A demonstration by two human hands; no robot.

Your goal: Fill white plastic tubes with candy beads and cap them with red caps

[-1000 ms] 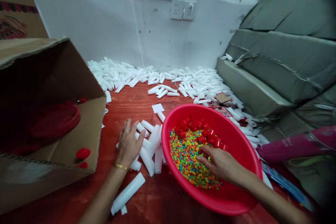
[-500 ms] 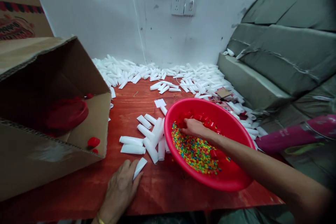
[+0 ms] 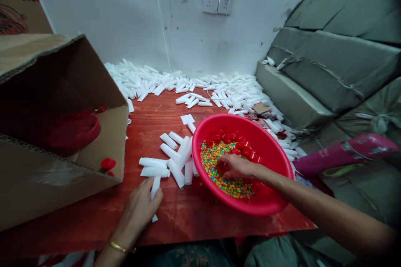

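Observation:
My left hand (image 3: 142, 202) is closed around a white plastic tube (image 3: 155, 187) above the near part of the table; the tube's flat end points up and away. My right hand (image 3: 238, 167) reaches into a red basin (image 3: 275, 206), its fingers curled around a small red cup-like piece (image 3: 223, 167) among the candies. Small multicoloured candies (image 3: 216, 179) cover the basin's left part. More red cup-like pieces (image 3: 246, 149) lie along the candies' far side. Between my left hand and the basin sits a loose group of white tubes (image 3: 177, 171).
A cardboard box (image 3: 122, 146) lies open on the left with red pieces inside. Many white tubes (image 3: 138, 79) are heaped along the wall. Green wrapped bundles (image 3: 300, 91) are stacked at the right, near a pink cylindrical object (image 3: 338, 154).
My left hand has turned the tube more upright. My right hand has come from the basin's far left side nearer to me, now with a red piece in its fingers. The view has shifted slightly.

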